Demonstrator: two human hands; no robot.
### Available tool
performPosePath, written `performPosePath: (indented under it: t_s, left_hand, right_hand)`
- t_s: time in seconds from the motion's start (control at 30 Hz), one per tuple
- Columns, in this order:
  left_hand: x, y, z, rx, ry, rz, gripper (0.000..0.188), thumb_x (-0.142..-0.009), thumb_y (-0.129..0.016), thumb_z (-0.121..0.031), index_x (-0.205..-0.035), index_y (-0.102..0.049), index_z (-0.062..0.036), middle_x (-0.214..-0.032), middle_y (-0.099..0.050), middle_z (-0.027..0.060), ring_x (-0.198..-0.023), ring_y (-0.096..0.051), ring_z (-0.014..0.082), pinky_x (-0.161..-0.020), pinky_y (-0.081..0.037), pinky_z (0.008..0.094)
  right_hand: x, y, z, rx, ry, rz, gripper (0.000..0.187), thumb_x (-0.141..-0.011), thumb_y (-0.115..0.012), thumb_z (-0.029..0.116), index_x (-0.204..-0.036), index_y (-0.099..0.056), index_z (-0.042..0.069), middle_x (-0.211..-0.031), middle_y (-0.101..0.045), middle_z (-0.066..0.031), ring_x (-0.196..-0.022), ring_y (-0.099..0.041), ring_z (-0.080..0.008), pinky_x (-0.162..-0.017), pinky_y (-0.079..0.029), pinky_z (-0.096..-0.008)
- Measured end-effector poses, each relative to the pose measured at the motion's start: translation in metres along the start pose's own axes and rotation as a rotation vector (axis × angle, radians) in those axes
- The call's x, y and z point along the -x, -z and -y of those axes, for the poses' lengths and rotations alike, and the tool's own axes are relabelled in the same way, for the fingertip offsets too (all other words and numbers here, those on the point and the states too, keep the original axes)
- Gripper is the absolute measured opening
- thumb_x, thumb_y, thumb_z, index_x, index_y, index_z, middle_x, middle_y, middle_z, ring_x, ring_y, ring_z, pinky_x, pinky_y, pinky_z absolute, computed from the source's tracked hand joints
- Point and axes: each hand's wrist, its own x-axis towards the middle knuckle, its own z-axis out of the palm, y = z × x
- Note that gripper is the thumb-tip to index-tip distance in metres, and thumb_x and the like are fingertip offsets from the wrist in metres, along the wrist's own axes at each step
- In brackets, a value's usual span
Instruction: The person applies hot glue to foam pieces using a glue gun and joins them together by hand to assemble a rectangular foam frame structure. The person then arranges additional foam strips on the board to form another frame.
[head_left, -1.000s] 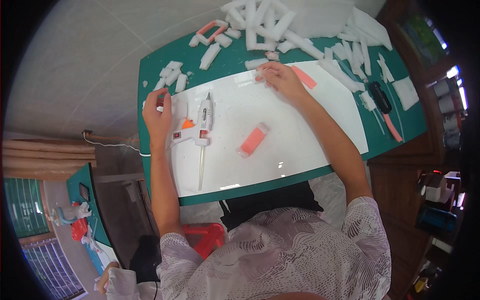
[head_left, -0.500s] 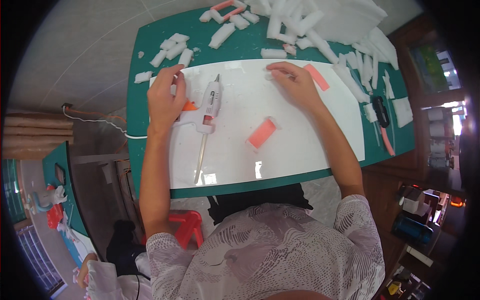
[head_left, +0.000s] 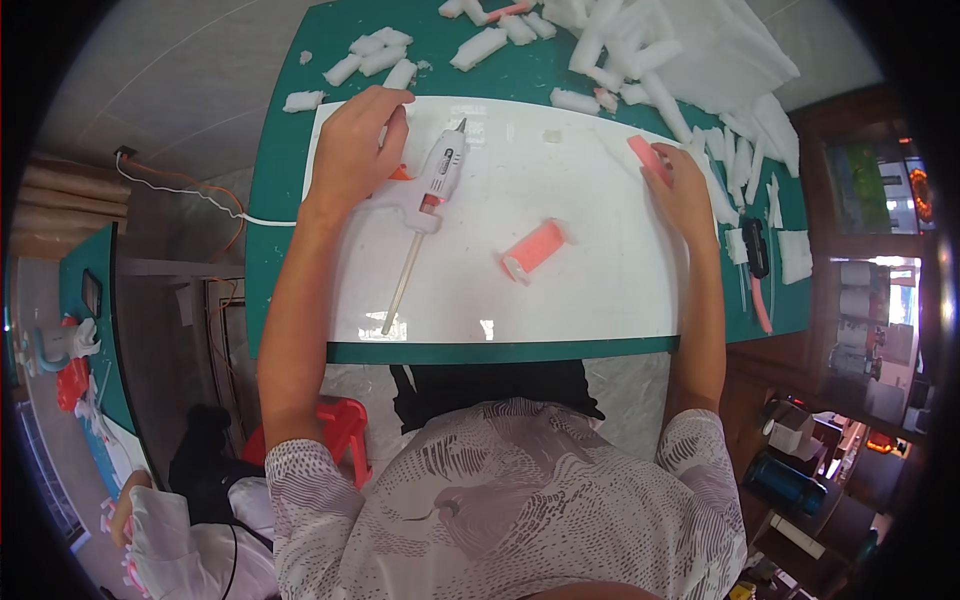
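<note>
The right hand (head_left: 684, 190) is over the right part of the white sheet (head_left: 600, 285), its fingers pinching a pink strip (head_left: 648, 160) whose free end points toward the sheet's far edge. The left hand (head_left: 358, 148) is at the far left corner, beside the glue gun (head_left: 442, 170), fingers bent inward with the tips near that far edge; whether they grip anything I cannot tell. With the clear glue stick (head_left: 402, 285) jutting from its rear, the gun spans nearly the full depth of the sheet. A pink-and-white block (head_left: 533, 250) lies slanted near the middle, apart from both hands, with bare white surface between it and the gun and a wider bare stretch toward the right forearm (head_left: 702, 310). A thin green margin of the tabletop (head_left: 480, 352) runs along the near side. White foam pieces (head_left: 380, 58) line the far left, just past the sheet; a foam heap (head_left: 690, 45) crowds the far right, and a black-handled tool (head_left: 756, 250) lies between the sheet and the tabletop's right edge.
</note>
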Motion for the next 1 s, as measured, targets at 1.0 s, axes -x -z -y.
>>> performPosePath:
  t_s: [1.0]
  left_hand:
    - [0.031, 0.040, -0.054, -0.316, 0.184, 0.672, 0.047, -0.074, -0.062, 0.004, -0.119, -0.061, -0.0047, -0.122, -0.054, 0.0149, -0.091, -0.064, 0.0342, -0.076, -0.054, 0.0425]
  right_hand:
    - [0.027, -0.011, -0.005, -0.209, 0.105, -0.105, 0.031, -0.091, -0.063, 0.008, -0.122, -0.063, 0.004, -0.119, -0.064, -0.0119, -0.110, -0.057, -0.0328, -0.099, -0.046, -0.0390]
